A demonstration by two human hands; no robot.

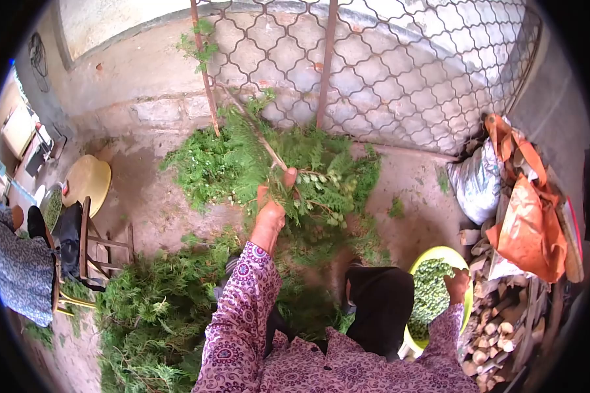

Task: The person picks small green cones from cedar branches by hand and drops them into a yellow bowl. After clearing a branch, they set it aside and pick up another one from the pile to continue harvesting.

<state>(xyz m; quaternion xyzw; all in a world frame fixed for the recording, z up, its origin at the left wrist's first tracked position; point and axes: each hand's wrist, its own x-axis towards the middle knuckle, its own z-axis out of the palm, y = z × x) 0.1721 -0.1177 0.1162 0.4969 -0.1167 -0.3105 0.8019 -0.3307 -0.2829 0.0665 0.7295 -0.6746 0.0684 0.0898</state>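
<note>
My left hand [272, 206] is closed around a leafy green branch [259, 134]. The branch's bare woody stem slants up and away toward the metal lattice, and feathery leaves hang around the hand. On my right side, my right hand [457, 286] is over a yellow basin [468, 308], its fingers slightly apart. Many small green cones or berries [429, 295] fill the basin, just beside the fingers. Beyond the left hand lies a heap of cut greenery [203, 167]. A second, darker pile of cut branches [157, 314] spreads at lower left.
A metal lattice gate [373, 72] stands against the wall. Stacked firewood [495, 327], a white sack [475, 183] and an orange bag [528, 226] sit at right. At left, another person [19, 262] sits near a wooden stool [105, 242] and a tilted yellow tub [90, 183].
</note>
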